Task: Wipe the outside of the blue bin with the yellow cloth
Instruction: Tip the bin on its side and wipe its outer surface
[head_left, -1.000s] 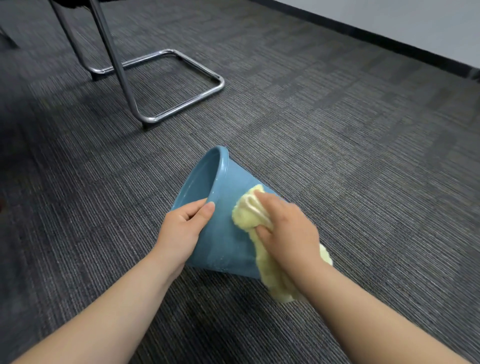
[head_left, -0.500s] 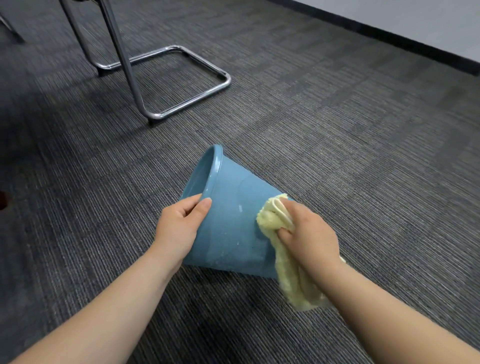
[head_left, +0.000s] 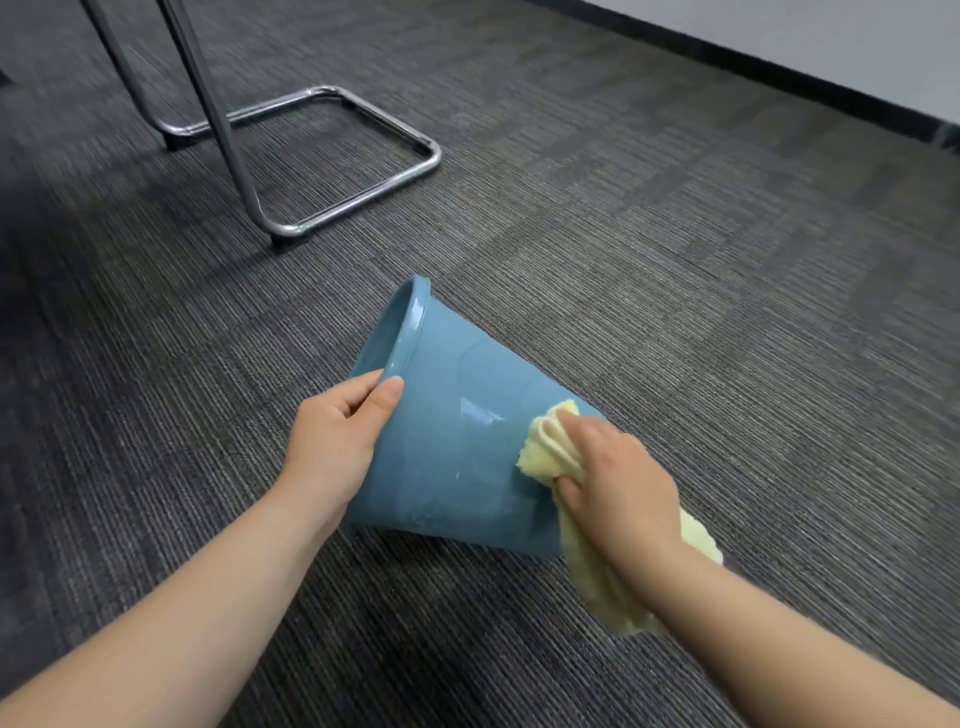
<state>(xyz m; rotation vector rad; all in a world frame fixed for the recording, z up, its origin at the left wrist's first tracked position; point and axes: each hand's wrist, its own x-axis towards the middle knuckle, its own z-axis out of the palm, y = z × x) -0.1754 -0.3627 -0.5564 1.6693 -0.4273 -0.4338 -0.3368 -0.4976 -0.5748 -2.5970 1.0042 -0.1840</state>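
Note:
The blue bin (head_left: 457, 447) lies on its side on the grey carpet, its open mouth turned up and to the left. My left hand (head_left: 337, 441) grips the bin at its rim, thumb on the outer wall. My right hand (head_left: 618, 488) holds the bunched yellow cloth (head_left: 548, 452) pressed against the bin's outer wall close to its base. The loose end of the cloth hangs below my wrist onto the carpet. The bin's base is hidden behind my right hand and the cloth.
A chair's chrome tube frame (head_left: 332, 156) rests on the carpet behind the bin to the upper left. A black skirting board (head_left: 779, 78) and pale wall run along the far right. Grey carpet (head_left: 727, 312) surrounds the bin.
My right hand has slid the cloth along the bin's wall from near the rim toward the base. My left hand keeps its grip at the rim.

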